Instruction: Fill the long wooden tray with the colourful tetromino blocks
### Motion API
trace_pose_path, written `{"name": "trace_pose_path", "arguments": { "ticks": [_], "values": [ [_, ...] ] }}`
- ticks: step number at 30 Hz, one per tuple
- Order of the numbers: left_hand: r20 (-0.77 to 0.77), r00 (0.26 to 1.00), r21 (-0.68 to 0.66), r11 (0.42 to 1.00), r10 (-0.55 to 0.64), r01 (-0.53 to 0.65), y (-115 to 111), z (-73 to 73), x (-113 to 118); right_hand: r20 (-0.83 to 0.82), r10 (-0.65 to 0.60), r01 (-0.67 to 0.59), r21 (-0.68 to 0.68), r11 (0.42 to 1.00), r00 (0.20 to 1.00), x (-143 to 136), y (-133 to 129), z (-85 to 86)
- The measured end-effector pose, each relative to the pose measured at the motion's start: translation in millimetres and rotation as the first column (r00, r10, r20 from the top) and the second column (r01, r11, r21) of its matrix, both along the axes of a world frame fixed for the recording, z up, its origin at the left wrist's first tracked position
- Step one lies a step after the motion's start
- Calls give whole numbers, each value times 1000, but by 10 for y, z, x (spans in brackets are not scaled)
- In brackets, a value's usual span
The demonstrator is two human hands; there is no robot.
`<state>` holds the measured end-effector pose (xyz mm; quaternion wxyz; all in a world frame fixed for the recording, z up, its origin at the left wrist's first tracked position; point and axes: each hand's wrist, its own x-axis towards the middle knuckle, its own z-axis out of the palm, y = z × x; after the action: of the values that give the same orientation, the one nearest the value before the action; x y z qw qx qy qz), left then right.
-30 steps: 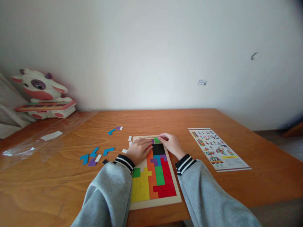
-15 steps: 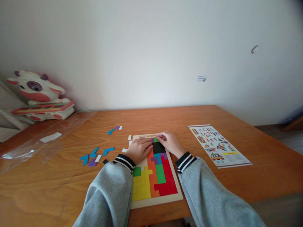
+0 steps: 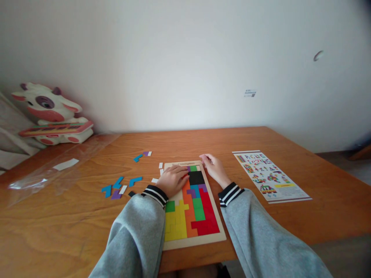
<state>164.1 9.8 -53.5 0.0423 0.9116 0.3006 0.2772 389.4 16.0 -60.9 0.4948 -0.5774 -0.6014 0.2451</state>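
Note:
A wooden puzzle board (image 3: 195,242) lies in front of me, filled in part with flat coloured block pieces. My left hand (image 3: 173,179) rests flat over its upper left part, fingers stretched to the right and touching the pieces. It hides that part of the board. Just beyond the board's upper right edge is my right hand (image 3: 213,168), its fingers curled together with nothing visible in them. Near it, a green piece (image 3: 193,168) sits at the top of the board, above a black block area (image 3: 196,178). Red pieces (image 3: 209,216), yellow pieces (image 3: 177,222) and orange pieces (image 3: 189,216) fill the lower part.
Loose blue pieces (image 3: 135,180), a purple piece (image 3: 116,194) and white pieces lie left of the board. A printed pattern sheet (image 3: 271,177) is on the right. At the back left stand a cow toy keyboard (image 3: 55,116) and a clear plastic bag (image 3: 37,181).
My right hand has lifted off the top of the board and moved right, past its edge, uncovering the green piece. My left hand stays on the board. The view has shifted slightly.

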Motion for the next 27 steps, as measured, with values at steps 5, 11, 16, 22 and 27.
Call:
{"name": "trace_pose_path", "arguments": {
  "ticks": [5, 11, 16, 22, 27],
  "values": [
    [43, 996, 36, 996, 82, -83, -19, 85, -37, -17, 20, -20, 7, 1000, 1000, 23, 4, -42],
    [79, 932, 97, 927, 355, -361, 186, 96, -522, -32, 30, -30, 8, 1000, 999, 29, -7, -75],
    [36, 920, -10, 921, 390, -390, 364, -85, -876, 2, 36, -36, -1, 999, 999, 11, -33, -39],
    [39, 953, -130, 947, 301, -294, 407, -116, -867, 19, 44, -44, 3, 999, 999, 6, -31, -41],
    [10, 959, -132, 951, 282, -279, 434, -92, -938, 25, 31, -31, 19, 999, 999, 8, -31, -46]
  ]
}}
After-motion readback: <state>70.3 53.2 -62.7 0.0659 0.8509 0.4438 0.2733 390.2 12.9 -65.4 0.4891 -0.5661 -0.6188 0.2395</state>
